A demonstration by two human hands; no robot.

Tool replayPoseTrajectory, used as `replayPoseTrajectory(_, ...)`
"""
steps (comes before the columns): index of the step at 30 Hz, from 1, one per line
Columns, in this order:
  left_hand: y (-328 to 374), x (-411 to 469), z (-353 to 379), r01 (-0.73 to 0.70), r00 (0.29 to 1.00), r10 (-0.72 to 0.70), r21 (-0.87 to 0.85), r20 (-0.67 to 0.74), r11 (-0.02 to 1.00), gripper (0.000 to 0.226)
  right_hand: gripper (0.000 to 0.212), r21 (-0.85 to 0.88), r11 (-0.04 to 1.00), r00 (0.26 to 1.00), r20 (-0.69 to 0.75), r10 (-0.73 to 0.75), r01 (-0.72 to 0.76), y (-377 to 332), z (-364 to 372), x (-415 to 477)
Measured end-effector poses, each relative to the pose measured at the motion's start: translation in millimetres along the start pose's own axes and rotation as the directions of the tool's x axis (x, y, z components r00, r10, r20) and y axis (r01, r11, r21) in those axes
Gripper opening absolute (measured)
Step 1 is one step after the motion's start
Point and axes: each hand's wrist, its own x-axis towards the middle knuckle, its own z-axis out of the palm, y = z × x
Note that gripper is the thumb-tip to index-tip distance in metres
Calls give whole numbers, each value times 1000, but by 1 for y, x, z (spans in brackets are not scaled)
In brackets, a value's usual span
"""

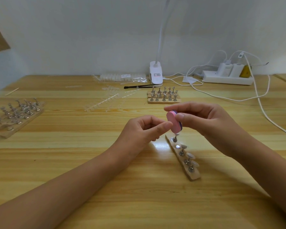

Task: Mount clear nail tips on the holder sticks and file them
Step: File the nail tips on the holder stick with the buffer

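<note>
Above the far end of the wooden base, right of the table's middle, I judge filing is in hand: right hand pinches the pink file, left hand pinches something tiny against it, likely a nail tip. Next I'd reseat it on the base's empty magnet.

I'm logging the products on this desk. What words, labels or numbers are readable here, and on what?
Lamp clip: sticker with dark print, too blurred to read.
Bag of nail tips: white label, print too small to read.
Cable tag: two dark characters, tilted, not surely readable.
Nothing else bears readable text.
</note>
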Motion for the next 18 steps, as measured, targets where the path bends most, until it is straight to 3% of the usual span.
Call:
replayPoseTrajectory(4, 0, 0, 2, 13, 1000, -13, -15, 5, 1000, 18, 22, -76, 995, 991, 110, 76, -68, -4, -8, 0)
replayPoseTrajectory(9, -3, 1, 2, 9, 1000, -9, -18, 8, 1000, 20, 23, -6, 998, 998, 9, 56, -56, 3, -5, 2)
replayPoseTrajectory(14, -4, 4, 0, 29, 999, -31, -59, -44, 998, 17, 23, 2, 996, 990, 103, 93, -94, 4, -7, 2)
replayPoseTrajectory(18, -5, 5, -3, 36, 998, -38, -55, -40, 998, 16, 22, 45, 997, 998, 3, 66, -66, 9, -3, 2)
